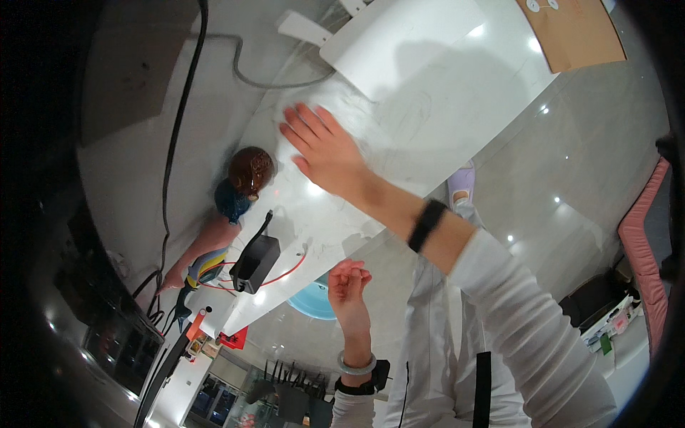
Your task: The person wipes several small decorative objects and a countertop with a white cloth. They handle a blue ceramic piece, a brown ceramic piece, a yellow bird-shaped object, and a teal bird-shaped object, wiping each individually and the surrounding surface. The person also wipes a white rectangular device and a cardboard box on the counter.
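Note:
My right hand (332, 155) is spread palm down, slightly blurred, low over a glossy white cabinet top (428, 128). Whether the palm touches the surface I cannot tell. Beside its thumb stands a brown glazed ornament (250, 171), against a dark blue one (231, 200). My left hand (349, 283) hangs off the cabinet's front edge with its fingers curled in and nothing visible in them. Nearest to it on the cabinet sits a black power adapter (259, 265) with a black cord and a thin red cable (289, 275).
A pink ornament (211, 241) stands behind the adapter. Black cable (179, 123) crosses the back. A white device (396, 43) and a brown paper envelope (575, 35) occupy the far end. On the floor is a light blue basin (313, 302); a pink padded seat (639, 241) stands right.

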Motion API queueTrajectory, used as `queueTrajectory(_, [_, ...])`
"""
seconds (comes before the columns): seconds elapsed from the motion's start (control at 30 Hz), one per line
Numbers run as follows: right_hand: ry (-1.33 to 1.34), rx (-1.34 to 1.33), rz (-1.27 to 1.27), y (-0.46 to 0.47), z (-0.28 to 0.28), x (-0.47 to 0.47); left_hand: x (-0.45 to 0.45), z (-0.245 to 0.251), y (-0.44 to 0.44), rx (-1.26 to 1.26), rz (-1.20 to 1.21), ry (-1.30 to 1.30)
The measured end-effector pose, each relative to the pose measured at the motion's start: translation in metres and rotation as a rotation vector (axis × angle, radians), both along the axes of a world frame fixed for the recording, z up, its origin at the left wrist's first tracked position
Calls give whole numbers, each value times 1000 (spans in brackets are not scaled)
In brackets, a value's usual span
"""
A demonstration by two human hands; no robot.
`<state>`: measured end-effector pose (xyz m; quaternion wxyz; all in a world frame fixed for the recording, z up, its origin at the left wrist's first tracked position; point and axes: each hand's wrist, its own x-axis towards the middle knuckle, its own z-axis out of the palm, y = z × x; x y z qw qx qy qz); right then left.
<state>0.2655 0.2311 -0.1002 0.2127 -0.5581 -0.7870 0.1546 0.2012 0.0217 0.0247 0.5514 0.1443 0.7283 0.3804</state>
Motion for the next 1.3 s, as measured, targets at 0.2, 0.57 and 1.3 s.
queueTrajectory(0.2, [31,138,-25,40,-15,-31,-18,1,-33,-42,69,-54])
queueTrajectory(0.57, [21,-230,131,-99,11,-39,-49,4,-58,-5,148,-80])
queueTrajectory(1.3, [-294,-166,-322,-88,12,180,28,14,-2,103,-256,-172])
